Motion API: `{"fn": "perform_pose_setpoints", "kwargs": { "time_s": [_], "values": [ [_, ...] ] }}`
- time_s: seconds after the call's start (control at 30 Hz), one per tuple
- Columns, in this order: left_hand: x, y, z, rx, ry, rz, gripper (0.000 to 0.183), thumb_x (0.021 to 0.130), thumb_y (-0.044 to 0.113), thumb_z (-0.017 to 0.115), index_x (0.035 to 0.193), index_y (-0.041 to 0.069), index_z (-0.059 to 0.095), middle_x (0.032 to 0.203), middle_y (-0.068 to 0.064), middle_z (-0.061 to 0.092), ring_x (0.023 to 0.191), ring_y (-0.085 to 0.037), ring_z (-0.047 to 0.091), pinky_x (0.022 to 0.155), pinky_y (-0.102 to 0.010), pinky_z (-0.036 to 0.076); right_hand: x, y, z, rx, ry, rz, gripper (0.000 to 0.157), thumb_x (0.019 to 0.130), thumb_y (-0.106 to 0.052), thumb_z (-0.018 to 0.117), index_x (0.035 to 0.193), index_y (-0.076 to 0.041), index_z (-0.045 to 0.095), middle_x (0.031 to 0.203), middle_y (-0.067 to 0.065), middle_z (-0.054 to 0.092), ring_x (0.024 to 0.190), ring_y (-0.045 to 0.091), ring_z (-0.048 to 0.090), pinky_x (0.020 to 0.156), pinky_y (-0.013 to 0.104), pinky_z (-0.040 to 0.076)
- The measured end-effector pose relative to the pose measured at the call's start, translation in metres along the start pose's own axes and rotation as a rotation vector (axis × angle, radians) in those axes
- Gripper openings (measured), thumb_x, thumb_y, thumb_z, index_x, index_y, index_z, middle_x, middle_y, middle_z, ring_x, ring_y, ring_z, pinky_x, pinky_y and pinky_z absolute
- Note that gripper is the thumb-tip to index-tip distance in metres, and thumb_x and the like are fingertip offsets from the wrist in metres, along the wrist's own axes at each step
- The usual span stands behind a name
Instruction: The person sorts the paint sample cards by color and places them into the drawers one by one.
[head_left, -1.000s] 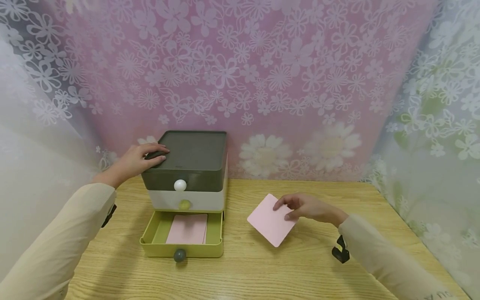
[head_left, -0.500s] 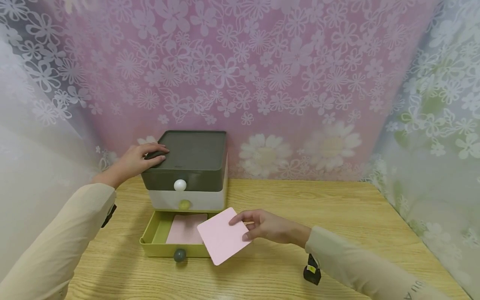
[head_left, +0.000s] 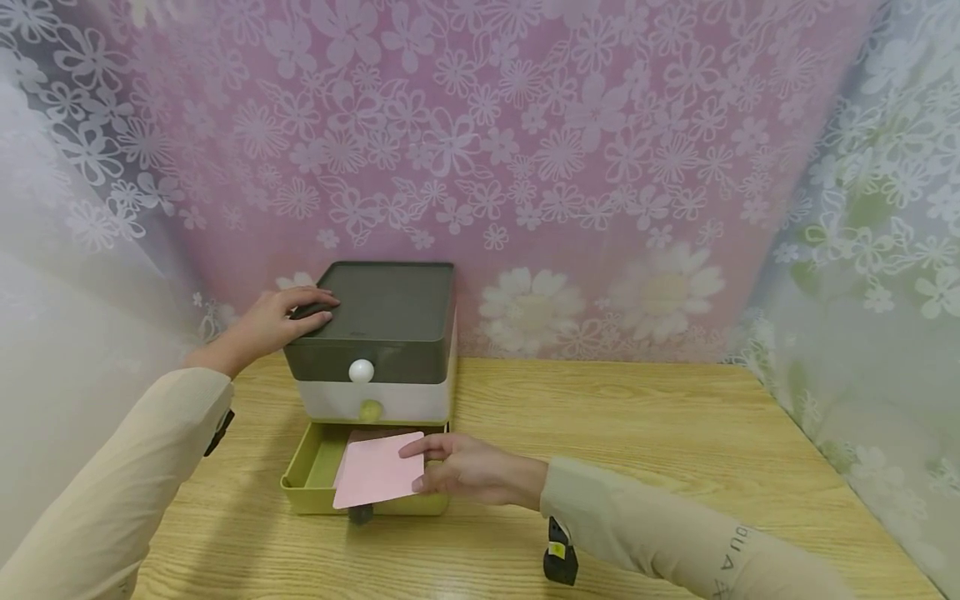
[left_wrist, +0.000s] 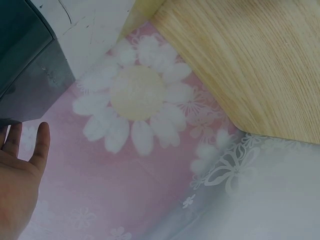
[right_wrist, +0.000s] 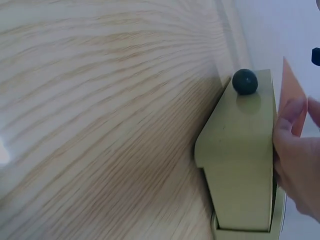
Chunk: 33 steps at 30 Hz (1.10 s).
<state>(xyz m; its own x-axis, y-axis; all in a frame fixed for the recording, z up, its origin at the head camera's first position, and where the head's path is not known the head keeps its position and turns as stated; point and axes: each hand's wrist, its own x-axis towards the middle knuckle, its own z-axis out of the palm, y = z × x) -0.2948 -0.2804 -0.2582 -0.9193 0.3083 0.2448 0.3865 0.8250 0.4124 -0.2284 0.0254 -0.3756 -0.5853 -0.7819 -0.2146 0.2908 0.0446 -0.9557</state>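
Observation:
My right hand (head_left: 476, 471) pinches a pink square card (head_left: 378, 468) by its right side, thumb below and fingers on top. The card is over the pulled-out green bottom drawer (head_left: 309, 500) and partly covers its dark knob (head_left: 361, 514). Beneath it, an edge of more pink card (head_left: 367, 434) shows inside the drawer; the rest is hidden. In the right wrist view the card (right_wrist: 291, 90) is seen nearly edge-on above the drawer front (right_wrist: 240, 150). My left hand (head_left: 264, 327) rests on the left edge of the drawer box's dark grey top (head_left: 386, 300), fingers extended.
A white middle drawer (head_left: 412, 402) with a green knob (head_left: 371, 410) and a grey top drawer (head_left: 412, 362) with a white knob (head_left: 361, 371) are pushed in. The box stands on a wood-grain table (head_left: 615, 425), with flowered cloth (head_left: 570, 167) behind and at the sides.
My right hand has carried the pink card leftward, from the table's right side to over the open green drawer. The left hand and the box have stayed in place.

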Motion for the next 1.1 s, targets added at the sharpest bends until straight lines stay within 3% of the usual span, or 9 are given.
{"fn": "perform_pose_setpoints", "kwargs": {
  "time_s": [0.2,0.37,0.57,0.77,0.93,1.1],
  "values": [
    [0.000,-0.001,0.000,0.007,-0.002,0.002,0.039,0.093,0.035,0.051,0.125,0.012,0.056,0.138,-0.015,0.045,0.132,-0.037,0.032,0.103,-0.057,0.028,0.016,-0.003,0.012,0.059,0.119,0.015,0.043,0.082,0.012,0.052,0.124,0.007,0.043,0.093,0.008,0.048,0.081,0.017,0.057,0.086,0.029,0.049],
    [0.000,-0.001,0.000,0.002,-0.003,-0.006,0.040,0.093,0.036,0.051,0.125,0.013,0.056,0.138,-0.014,0.045,0.132,-0.037,0.031,0.103,-0.057,0.028,0.029,-0.002,0.018,0.046,0.177,0.021,0.044,0.083,0.015,0.050,0.125,0.008,0.042,0.092,0.010,0.047,0.076,0.017,0.056,0.082,0.030,0.051],
    [0.000,0.000,0.000,-0.011,-0.004,-0.008,0.040,0.093,0.036,0.051,0.125,0.012,0.056,0.138,-0.014,0.044,0.133,-0.037,0.030,0.103,-0.058,0.028,0.043,0.003,0.024,-0.016,0.215,0.024,0.049,0.078,0.020,0.051,0.125,0.007,0.042,0.099,0.014,0.047,0.070,0.015,0.052,0.066,0.021,0.049],
    [-0.001,0.002,0.000,-0.019,-0.007,-0.015,0.040,0.093,0.036,0.051,0.125,0.012,0.056,0.139,-0.014,0.044,0.133,-0.037,0.029,0.103,-0.058,0.027,0.050,0.006,0.027,-0.108,0.283,0.051,0.050,0.075,0.021,0.055,0.121,0.006,0.045,0.092,0.013,0.047,0.062,0.014,0.049,0.057,0.019,0.044],
    [0.000,0.002,0.000,-0.011,-0.002,-0.012,0.040,0.093,0.035,0.052,0.125,0.012,0.056,0.138,-0.014,0.045,0.133,-0.037,0.031,0.103,-0.057,0.028,0.049,0.005,0.031,-0.188,0.348,0.070,0.049,0.072,0.021,0.059,0.116,0.005,0.048,0.097,0.014,0.044,0.064,0.015,0.048,0.057,0.021,0.044],
    [-0.001,0.002,0.000,-0.008,-0.003,-0.012,0.040,0.093,0.035,0.052,0.125,0.012,0.056,0.138,-0.014,0.045,0.132,-0.037,0.031,0.103,-0.057,0.028,0.045,0.002,0.032,-0.264,0.361,0.086,0.050,0.070,0.020,0.060,0.116,0.005,0.048,0.115,0.021,0.045,0.075,0.019,0.052,0.062,0.027,0.046]
  ]
}}
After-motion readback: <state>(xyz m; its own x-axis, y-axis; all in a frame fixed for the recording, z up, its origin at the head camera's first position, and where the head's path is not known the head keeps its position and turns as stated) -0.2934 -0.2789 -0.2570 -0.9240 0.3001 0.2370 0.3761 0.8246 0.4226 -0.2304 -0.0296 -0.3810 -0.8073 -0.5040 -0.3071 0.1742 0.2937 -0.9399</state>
